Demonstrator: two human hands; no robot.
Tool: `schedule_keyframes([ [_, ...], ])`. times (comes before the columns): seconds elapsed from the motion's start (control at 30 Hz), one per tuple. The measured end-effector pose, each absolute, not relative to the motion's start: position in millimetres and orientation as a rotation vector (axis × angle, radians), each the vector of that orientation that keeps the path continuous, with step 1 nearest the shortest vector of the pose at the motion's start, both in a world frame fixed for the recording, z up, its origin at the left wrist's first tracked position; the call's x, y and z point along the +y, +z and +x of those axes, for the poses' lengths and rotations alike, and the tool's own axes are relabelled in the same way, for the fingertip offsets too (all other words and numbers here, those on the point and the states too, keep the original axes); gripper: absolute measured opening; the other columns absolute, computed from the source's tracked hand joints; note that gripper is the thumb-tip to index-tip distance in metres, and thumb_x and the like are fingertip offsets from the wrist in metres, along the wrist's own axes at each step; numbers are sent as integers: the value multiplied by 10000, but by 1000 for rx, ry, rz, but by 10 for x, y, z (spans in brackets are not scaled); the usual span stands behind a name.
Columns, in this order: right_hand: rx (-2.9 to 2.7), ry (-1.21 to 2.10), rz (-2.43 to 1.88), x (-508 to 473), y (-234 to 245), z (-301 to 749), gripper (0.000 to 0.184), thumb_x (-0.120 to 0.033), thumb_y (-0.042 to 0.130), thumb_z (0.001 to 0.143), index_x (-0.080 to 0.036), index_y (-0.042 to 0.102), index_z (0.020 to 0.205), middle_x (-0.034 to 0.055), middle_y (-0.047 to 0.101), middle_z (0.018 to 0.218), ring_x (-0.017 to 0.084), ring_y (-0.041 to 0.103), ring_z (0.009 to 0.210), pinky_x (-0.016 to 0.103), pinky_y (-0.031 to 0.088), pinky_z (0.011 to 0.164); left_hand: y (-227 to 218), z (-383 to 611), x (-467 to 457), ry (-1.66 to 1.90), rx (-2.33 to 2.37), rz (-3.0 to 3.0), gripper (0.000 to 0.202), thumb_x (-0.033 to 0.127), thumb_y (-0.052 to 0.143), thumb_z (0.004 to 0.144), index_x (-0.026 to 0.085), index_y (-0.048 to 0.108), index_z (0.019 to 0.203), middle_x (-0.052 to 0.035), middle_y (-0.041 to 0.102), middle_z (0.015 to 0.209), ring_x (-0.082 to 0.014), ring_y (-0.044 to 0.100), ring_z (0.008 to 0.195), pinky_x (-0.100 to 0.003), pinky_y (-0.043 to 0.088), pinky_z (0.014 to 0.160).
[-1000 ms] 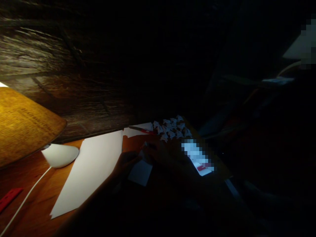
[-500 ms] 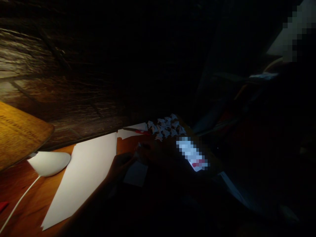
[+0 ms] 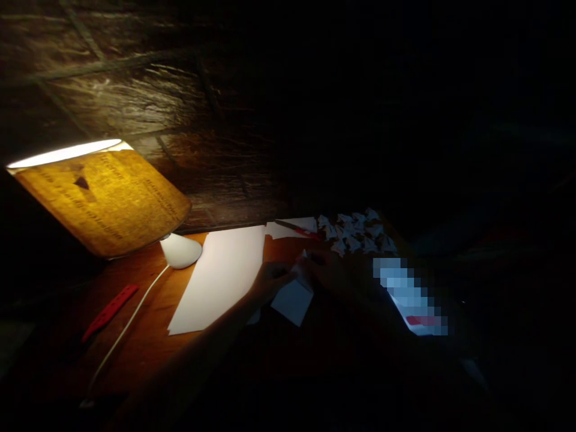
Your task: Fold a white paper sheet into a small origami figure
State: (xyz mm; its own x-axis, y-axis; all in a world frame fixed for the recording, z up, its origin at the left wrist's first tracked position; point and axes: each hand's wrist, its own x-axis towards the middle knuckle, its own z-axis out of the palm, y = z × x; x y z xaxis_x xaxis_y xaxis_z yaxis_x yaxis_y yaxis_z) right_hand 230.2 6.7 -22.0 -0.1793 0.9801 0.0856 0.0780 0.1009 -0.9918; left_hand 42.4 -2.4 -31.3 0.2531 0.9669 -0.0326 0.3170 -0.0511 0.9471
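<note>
The scene is very dark. My left hand (image 3: pixel 270 281) and my right hand (image 3: pixel 330 270) meet over the wooden table (image 3: pixel 148 324), both pinching a small piece of white paper (image 3: pixel 293 300) at its upper edge. Just left of my hands lies a large white sheet (image 3: pixel 220 279). A cluster of several small folded paper shapes (image 3: pixel 357 233) sits beyond my right hand. My forearms are in shadow.
A table lamp with a yellow shade (image 3: pixel 103 198) and white base (image 3: pixel 180 250) stands at the left, its cord (image 3: pixel 126 327) running forward. A red ruler (image 3: pixel 110 311) lies near the cord. A lit phone screen (image 3: pixel 411 297) glows at the right. Red-handled scissors (image 3: pixel 299 228) rest on paper at the back.
The view has swung left and up, so the lamp now shows fully. My hands stay together on the small paper.
</note>
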Motion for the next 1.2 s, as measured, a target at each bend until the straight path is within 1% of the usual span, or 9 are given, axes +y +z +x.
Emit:
schedule_keyframes([
  [0.1, -1451, 1201, -1138, 70, -209, 2307, 316, -493, 665, 736, -178, 682, 719, 18, 643, 695, 156, 542, 652, 267, 430, 592, -335, 419, -20, 864, 1208, 1545, 500, 604, 748, 691, 149, 568, 591, 33, 465, 545, -90, 406, 523, -224, 279, 498],
  [0.27, -1440, 1209, -1164, 76, -210, 2298, 320, -507, 666, 711, -190, 642, 671, 13, 609, 670, 154, 522, 632, 268, 422, 573, -344, 405, -18, 837, 1180, 1518, 508, 611, 749, 693, 145, 577, 584, 25, 470, 548, -92, 412, 519, -226, 273, 489],
  [0.37, -1457, 1179, -1182, 87, -232, 2295, 319, -504, 668, 719, -197, 620, 650, 13, 595, 659, 157, 517, 633, 273, 416, 577, -317, 406, -23, 825, 1183, 1518, 508, 604, 745, 696, 147, 567, 567, 24, 461, 549, -91, 408, 520, -227, 261, 488],
  [0.5, -1451, 1158, -1178, 90, -246, 2288, 295, -487, 651, 738, -198, 644, 675, 21, 628, 676, 164, 542, 649, 272, 420, 581, -276, 418, -40, 819, 1187, 1506, 480, 592, 736, 702, 140, 611, 604, 20, 482, 565, -93, 410, 528, -225, 262, 490],
  [0.7, -1432, 1174, -1187, 83, -219, 2276, 367, -561, 669, 705, -194, 658, 691, 26, 633, 682, 161, 531, 648, 271, 420, 576, -276, 429, -59, 806, 1214, 1432, 461, 577, 730, 687, 158, 564, 591, 34, 450, 530, -89, 383, 495, -222, 252, 470],
  [0.83, -1422, 1182, -1168, 73, -208, 2270, 362, -554, 685, 711, -198, 638, 665, 20, 615, 667, 155, 517, 636, 272, 415, 573, -277, 429, -59, 803, 1213, 1432, 450, 567, 717, 696, 162, 555, 587, 40, 432, 522, -88, 371, 492, -227, 257, 472],
  [1.0, -1406, 1210, -1153, 69, -214, 2260, 416, -573, 713, 713, -199, 565, 606, -10, 553, 596, 128, 462, 579, 253, 372, 533, -263, 415, -54, 810, 1201, 1510, 494, 593, 717, 716, 165, 516, 572, 36, 418, 549, -89, 367, 528, -232, 252, 494],
  [1.13, -1433, 1252, -1155, 56, -210, 2246, 387, -547, 716, 711, -198, 576, 621, -11, 539, 609, 131, 465, 589, 256, 368, 530, -264, 399, -64, 764, 1121, 1558, 533, 647, 685, 741, 173, 488, 595, 36, 407, 569, -93, 380, 537, -232, 250, 499],
  [1.2, -1442, 1291, -1131, 41, -205, 2235, 390, -548, 717, 711, -198, 570, 621, -12, 527, 618, 134, 466, 594, 264, 374, 540, -272, 395, -72, 733, 1118, 1590, 548, 667, 659, 757, 176, 479, 594, 38, 391, 565, -90, 364, 529, -232, 234, 492],
])
